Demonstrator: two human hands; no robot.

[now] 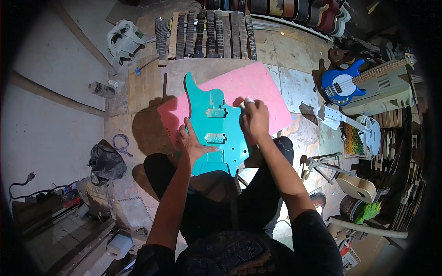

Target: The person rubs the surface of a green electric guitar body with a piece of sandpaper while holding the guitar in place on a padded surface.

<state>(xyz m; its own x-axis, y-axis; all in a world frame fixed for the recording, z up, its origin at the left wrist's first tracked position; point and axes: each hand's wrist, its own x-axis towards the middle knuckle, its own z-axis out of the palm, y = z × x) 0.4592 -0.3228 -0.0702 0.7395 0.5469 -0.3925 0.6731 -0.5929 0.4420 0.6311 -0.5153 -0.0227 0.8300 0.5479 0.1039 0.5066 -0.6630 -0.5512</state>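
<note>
A teal electric guitar body (216, 124), with cut-out cavities and small holes, lies over my lap and a pink board. My left hand (191, 145) holds its left edge near the waist, thumb stretched across the face and fingers along the side. At the upper right edge, beside the horn, my right hand (256, 120) is closed on a small white folded piece (249, 100). Whether that piece is cloth or paper I cannot tell. The hand presses it close to the body's rim. My fingertips there are partly hidden.
The pink board (271, 92) lies on the worn floor under the body. Several guitar necks (202, 37) line up beyond it. At right are a blue bass guitar (343, 83), a white guitar (368, 135) and a metal stand (327, 168). A black bag (107, 163) sits at left.
</note>
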